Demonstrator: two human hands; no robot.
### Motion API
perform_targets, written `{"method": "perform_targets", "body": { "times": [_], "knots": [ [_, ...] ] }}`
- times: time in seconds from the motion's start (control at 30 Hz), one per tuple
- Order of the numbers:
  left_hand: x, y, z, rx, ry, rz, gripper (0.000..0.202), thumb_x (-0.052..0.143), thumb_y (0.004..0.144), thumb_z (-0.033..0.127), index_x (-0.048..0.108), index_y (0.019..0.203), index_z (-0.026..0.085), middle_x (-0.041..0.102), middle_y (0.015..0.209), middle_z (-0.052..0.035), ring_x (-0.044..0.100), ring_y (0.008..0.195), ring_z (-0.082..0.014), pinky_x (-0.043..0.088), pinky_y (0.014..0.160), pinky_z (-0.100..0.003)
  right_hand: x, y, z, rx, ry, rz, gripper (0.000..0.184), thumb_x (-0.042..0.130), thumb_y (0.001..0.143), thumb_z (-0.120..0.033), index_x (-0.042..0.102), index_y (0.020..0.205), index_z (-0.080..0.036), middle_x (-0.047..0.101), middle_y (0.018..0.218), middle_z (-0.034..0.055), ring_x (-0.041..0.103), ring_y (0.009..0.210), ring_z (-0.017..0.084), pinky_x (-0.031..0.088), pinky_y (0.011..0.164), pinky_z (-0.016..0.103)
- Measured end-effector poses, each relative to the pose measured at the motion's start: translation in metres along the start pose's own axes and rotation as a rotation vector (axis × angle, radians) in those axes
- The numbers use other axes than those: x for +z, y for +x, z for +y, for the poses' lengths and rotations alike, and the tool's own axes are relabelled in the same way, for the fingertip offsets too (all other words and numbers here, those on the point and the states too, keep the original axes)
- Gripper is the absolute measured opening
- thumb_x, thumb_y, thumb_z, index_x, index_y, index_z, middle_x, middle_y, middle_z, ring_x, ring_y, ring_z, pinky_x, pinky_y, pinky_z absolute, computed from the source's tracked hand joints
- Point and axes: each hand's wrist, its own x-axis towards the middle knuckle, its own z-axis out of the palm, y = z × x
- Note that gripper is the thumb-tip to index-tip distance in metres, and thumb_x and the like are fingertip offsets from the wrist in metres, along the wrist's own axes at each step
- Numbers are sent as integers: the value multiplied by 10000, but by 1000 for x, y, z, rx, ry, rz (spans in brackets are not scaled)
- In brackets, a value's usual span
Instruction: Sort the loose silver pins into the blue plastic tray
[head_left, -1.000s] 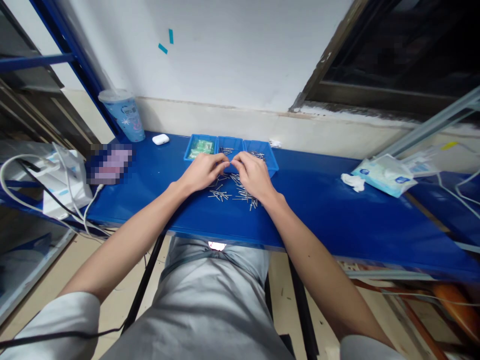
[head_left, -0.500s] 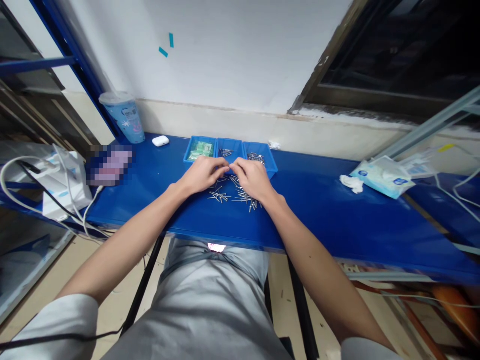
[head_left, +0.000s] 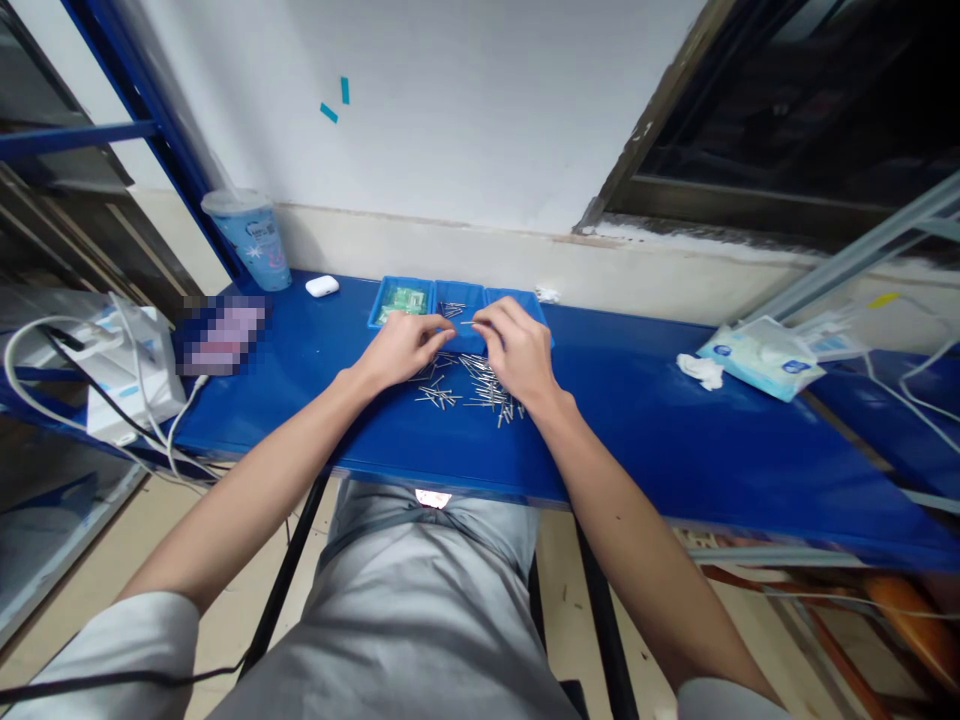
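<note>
Several small metal pins (head_left: pixel 471 390) lie scattered on the blue table (head_left: pixel 645 420) in front of a row of three blue trays (head_left: pixel 454 300). My left hand (head_left: pixel 405 345) rests over the pins with its fingers pinched together; what they hold is too small to name. My right hand (head_left: pixel 517 350) is raised a little beside it, pinching one thin metal pin (head_left: pixel 470 322) that points left over the middle tray. The left tray holds green parts (head_left: pixel 403 299), and the middle tray holds more pins.
A blue paper cup (head_left: pixel 251 238) and a white earbud case (head_left: pixel 322 286) stand at the back left. Cables and a white box (head_left: pixel 112 370) sit at the left edge. Crumpled tissue (head_left: pixel 701 368) and plastic packets (head_left: pixel 754 355) lie to the right.
My right hand has lifted slightly off the pile and moved toward the trays with a pin pinched in its fingertips. My left hand has stayed over the pins.
</note>
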Motion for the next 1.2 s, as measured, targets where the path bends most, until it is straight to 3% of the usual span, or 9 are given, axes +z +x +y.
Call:
{"method": "perform_targets", "body": {
  "times": [0.13,0.2,0.33,0.47,0.53,0.67,0.77,1.0,1.2],
  "knots": [
    [3,1,-6,-24,192,-173,266,604,990,300,801,1100,160,718,690,-55,636,632,-195,457,703,-312,-3,1,-6,101,-87,280,377,400,1106,-407,733,1056,-238,712,971,82,683,872,222,522,788,377],
    [5,1,-9,-32,285,-247,275,612,983,327,814,1082,169,743,753,-85,659,689,-217,465,716,-323,-2,3,-9,163,-128,318,391,395,1106,-414,741,1090,-232,714,950,79,678,838,216,510,766,369],
    [8,0,-12,-70,354,-307,286,631,963,386,829,1058,203,776,871,-113,689,769,-242,477,742,-332,2,5,-8,260,-183,160,312,489,1068,-397,731,1181,-236,733,967,63,665,799,202,447,701,332],
    [11,-1,-11,-72,354,-315,269,615,947,340,828,1051,211,777,896,-110,695,786,-242,476,729,-321,1,4,-4,318,-137,115,264,471,1055,-343,701,1103,-222,727,922,59,644,783,197,410,712,328],
    [14,-1,-11,-61,352,-297,247,608,934,301,824,1018,214,773,881,-102,688,761,-237,465,708,-314,-1,3,-3,287,-81,70,257,455,1054,-332,685,1055,-218,718,873,57,629,749,196,398,714,332],
    [16,-2,-8,-19,325,-232,245,577,963,315,790,1003,200,723,757,-83,635,646,-221,401,625,-303,0,1,-4,150,24,-198,233,473,1039,-332,679,1019,-225,690,774,40,596,688,198,377,692,327],
    [14,-2,-5,13,251,-127,284,528,1010,350,747,1043,173,638,632,-41,554,547,-188,352,585,-292,3,0,-5,140,71,-329,211,497,1034,-343,674,1047,-229,672,729,20,580,666,200,355,672,310],
    [10,-2,0,18,143,-16,285,531,1040,375,715,1087,162,547,544,21,469,495,-149,340,593,-286,5,1,-1,166,154,-318,287,444,1064,-353,665,942,-216,687,800,37,586,722,201,365,706,312],
    [9,-2,2,-3,126,6,274,533,1052,376,715,1082,173,537,539,33,490,505,-150,337,609,-281,6,1,0,164,211,-261,174,478,1039,-297,631,1006,-220,718,882,44,631,785,207,409,747,322]
  ]
}}
